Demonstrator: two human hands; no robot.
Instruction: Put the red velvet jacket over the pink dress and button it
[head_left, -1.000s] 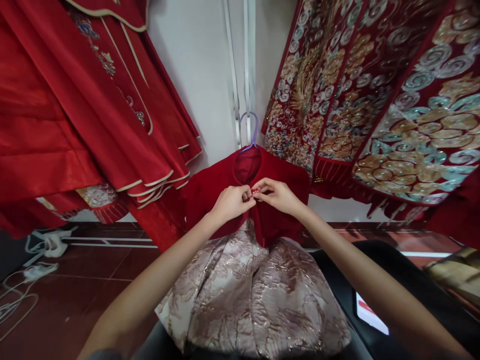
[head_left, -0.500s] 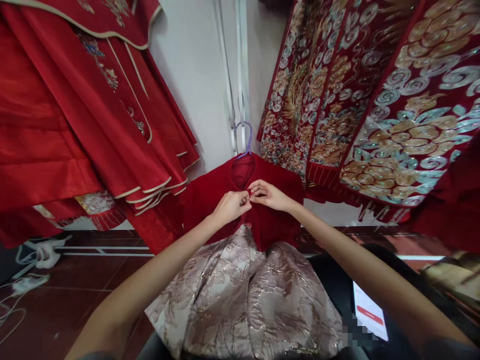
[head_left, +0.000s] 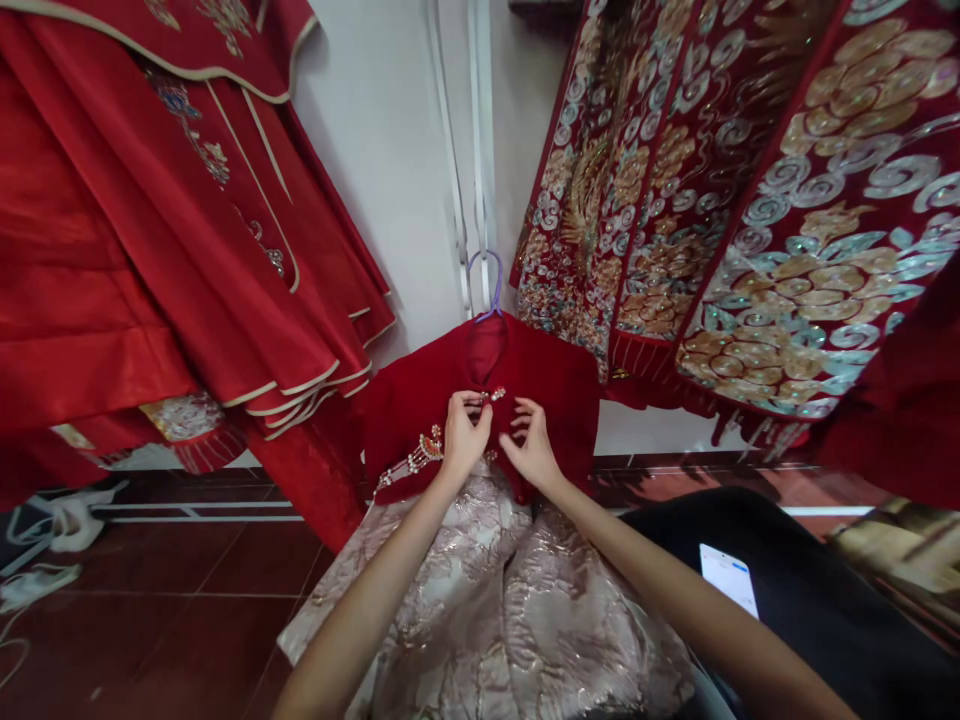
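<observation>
A small red velvet jacket (head_left: 559, 385) hangs on a purple hanger (head_left: 487, 285) against the white wall, above a pale pink and gold brocade skirt (head_left: 487, 610). My left hand (head_left: 463, 437) rests on the jacket front, its fingers curled at the opening just below a small beaded clasp (head_left: 496, 395). My right hand (head_left: 531, 443) is beside it, fingers bent and loosely apart, touching the jacket's front edge. A beaded tassel ornament (head_left: 420, 460) hangs on the jacket to the left of my left hand.
Red embroidered robes (head_left: 150, 230) hang at the left. Dark red garments with gold and silver swirls (head_left: 750, 200) hang at the right. A phone (head_left: 727, 578) lies on a black surface (head_left: 825, 600) at lower right. White cables (head_left: 45, 540) lie on the red-brown floor.
Both hands have dropped from the clasp at the jacket's neck to lower on the front and come slightly apart. The clasp and the tassel ornament now show.
</observation>
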